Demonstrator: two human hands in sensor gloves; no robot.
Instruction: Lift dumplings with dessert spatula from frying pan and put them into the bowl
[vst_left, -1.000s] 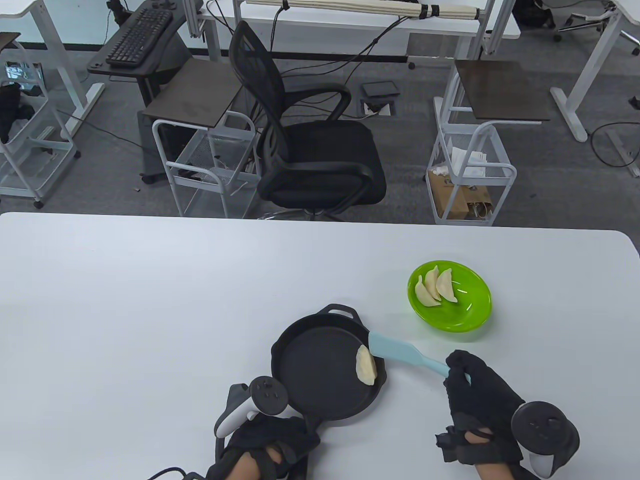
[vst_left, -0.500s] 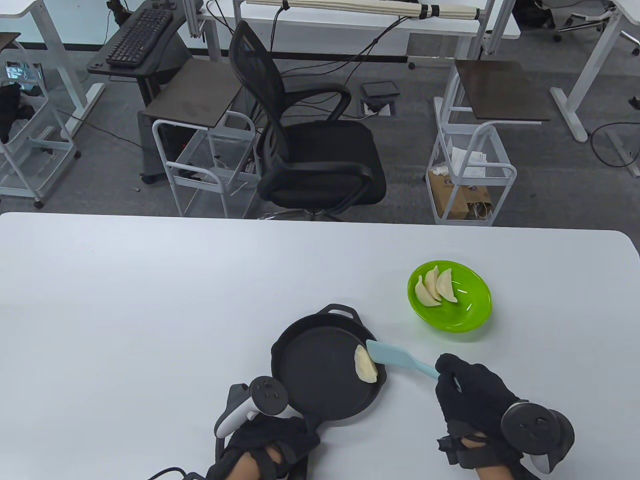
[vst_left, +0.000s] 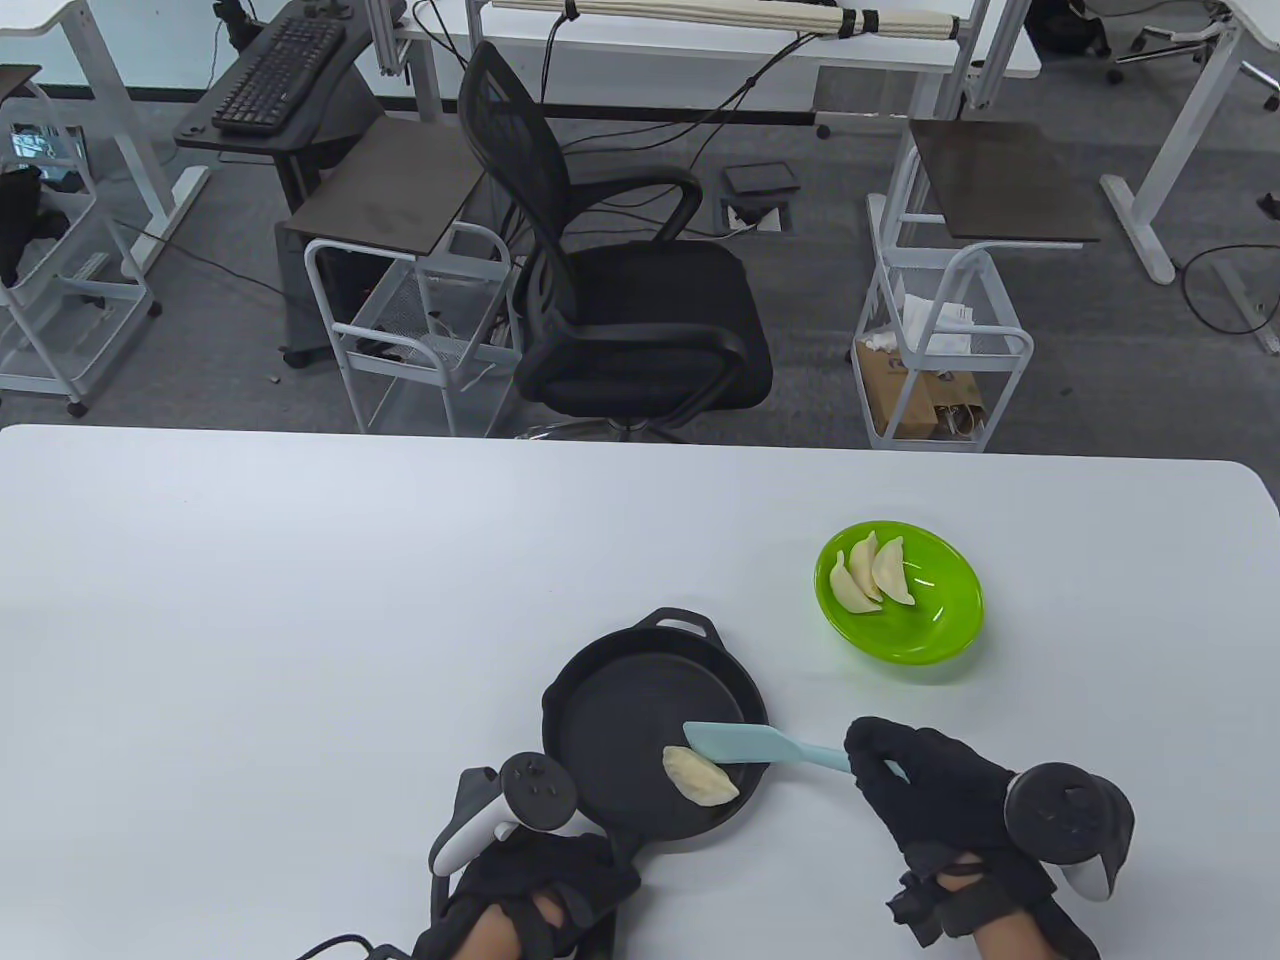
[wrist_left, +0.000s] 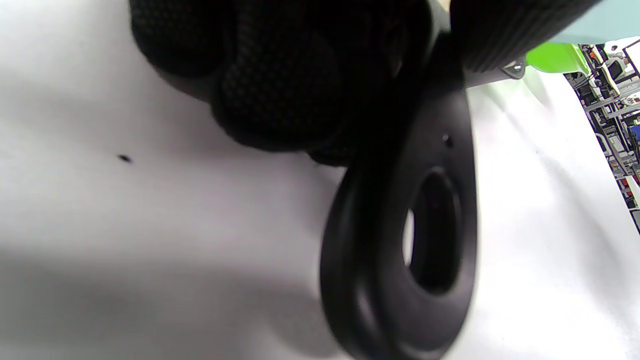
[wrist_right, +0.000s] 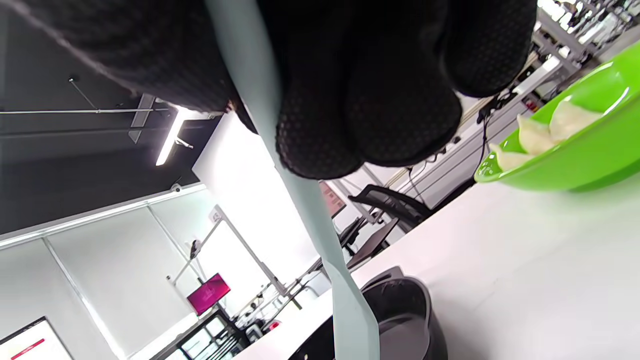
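Observation:
A black frying pan (vst_left: 620, 720) sits near the table's front edge with one pale dumpling (vst_left: 700, 776) lying at its near right side. My right hand (vst_left: 900, 775) grips the handle of a light-blue dessert spatula (vst_left: 745, 743), whose blade lies in the pan just behind the dumpling. The spatula's handle (wrist_right: 305, 200) runs between my fingers (wrist_right: 400, 110) in the right wrist view. My left hand (vst_left: 545, 875) grips the pan's handle (wrist_left: 415, 235). A green bowl (vst_left: 950, 610) to the right holds three dumplings (vst_left: 868, 575).
The white table (vst_left: 300, 620) stretches wide to the left and back of the pan. Beyond its far edge stand a black office chair (vst_left: 620, 290) and wire carts (vst_left: 940, 340). The bowl (wrist_right: 590, 155) shows close by in the right wrist view.
The right hand moved left and nearer, swinging the spatula blade into the pan. The dumpling slid from the pan's right rim to the near right side and turned.

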